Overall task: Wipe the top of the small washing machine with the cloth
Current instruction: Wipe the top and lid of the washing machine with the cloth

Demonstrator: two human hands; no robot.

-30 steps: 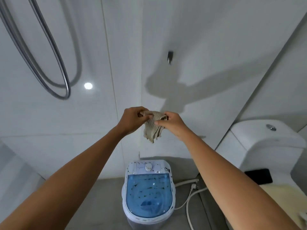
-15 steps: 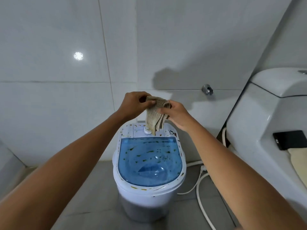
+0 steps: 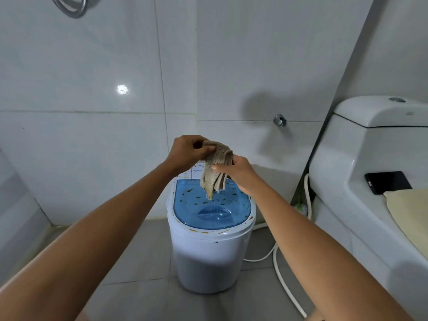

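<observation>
Holding the cloth (image 3: 215,169) above the washing machine (image 3: 212,228), apparently clear, both hands (image 3: 214,158).

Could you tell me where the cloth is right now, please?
The cloth hangs mid-frame, pinched between the left hand and right hand, above the washing machine.

White tiled walls (image 3: 92,135) (a light glints there), grey tiled floor (image 3: 143,262), toilet (image 3: 370,144) at right.
</observation>
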